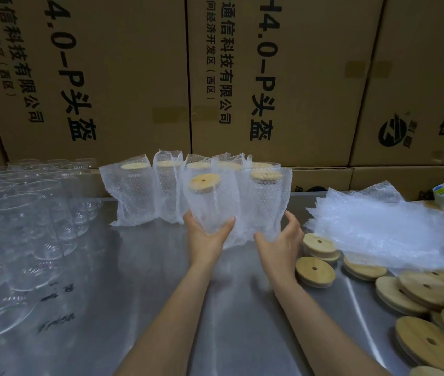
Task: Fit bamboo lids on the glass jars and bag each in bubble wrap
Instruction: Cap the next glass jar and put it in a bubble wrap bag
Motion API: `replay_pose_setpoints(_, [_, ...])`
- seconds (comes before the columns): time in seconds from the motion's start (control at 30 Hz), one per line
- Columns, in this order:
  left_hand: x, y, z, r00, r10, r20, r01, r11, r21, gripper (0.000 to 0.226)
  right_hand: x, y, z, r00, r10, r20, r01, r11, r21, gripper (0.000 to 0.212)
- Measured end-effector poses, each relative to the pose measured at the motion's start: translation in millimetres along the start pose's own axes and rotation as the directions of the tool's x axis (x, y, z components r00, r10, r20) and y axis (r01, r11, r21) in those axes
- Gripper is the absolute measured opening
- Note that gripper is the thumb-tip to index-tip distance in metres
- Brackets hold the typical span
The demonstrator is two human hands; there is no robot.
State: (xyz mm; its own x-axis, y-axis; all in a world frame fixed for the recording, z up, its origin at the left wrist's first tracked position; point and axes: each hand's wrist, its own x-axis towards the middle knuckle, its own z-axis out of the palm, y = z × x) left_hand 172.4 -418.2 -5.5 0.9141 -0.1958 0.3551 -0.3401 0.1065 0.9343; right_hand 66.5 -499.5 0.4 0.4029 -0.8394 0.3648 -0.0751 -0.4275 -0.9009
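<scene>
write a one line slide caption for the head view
Left hand grips a lidded jar in its bubble wrap bag while the right hand hovers beside it.

two bare forearms reach into view from the bottom edge, each ending in a bare hand. the left hand [206, 238] and the right hand [280, 241] wear no gloves, rings, or watch, and no bracelets show at the wrists just below them. no sleeve reaches as far down as the visible forearms. the fingernails are short and unpainted, seen most plainly on the thumb of the left hand.
</scene>
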Motion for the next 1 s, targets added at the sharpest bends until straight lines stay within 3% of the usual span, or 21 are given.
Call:
replay_pose_setpoints(0.2, [12, -8, 14, 0.994, 0.019, 0.111, -0.021, 1.000, 0.013, 0.073, 15, 8, 3, 0.998, 0.001, 0.060, -0.005, 0.999, 0.051, 0.073])
replay_pose_setpoints(0.47, [19, -14, 23, 0.961, 0.036, 0.273, -0.053, 0.997, 0.057, 0.088, 26, 13, 5, 0.996, -0.020, 0.092, 0.012, 0.997, 0.082, 0.075])
replay_pose_setpoints(0.63, [18, -15, 26, 0.955, 0.020, 0.295, -0.051, 0.994, 0.098, 0.093, 32, 17, 5, 0.995, -0.015, 0.098, 0.005, 0.995, 0.101, 0.075])
replay_pose_setpoints(0.77, [16, -13, 25, 0.964, 0.012, 0.265, -0.051, 0.989, 0.141, 0.111, 32, 15, 4, 0.992, -0.019, 0.123, 0.008, 0.996, 0.089, 0.077])
replay_pose_setpoints(0.9, [9, -8, 18, 0.985, 0.000, 0.171, -0.025, 0.989, 0.146, 0.130, 24, 9, 2, 0.992, -0.039, 0.122, 0.037, 0.999, 0.018, 0.083])
replay_pose_setpoints(1.0, [-4, -3, 9, 0.988, -0.012, 0.155, -0.009, 0.991, 0.134, 0.132, 14, 5, -2, 0.989, -0.053, 0.135, 0.061, 0.996, -0.061, 0.087])
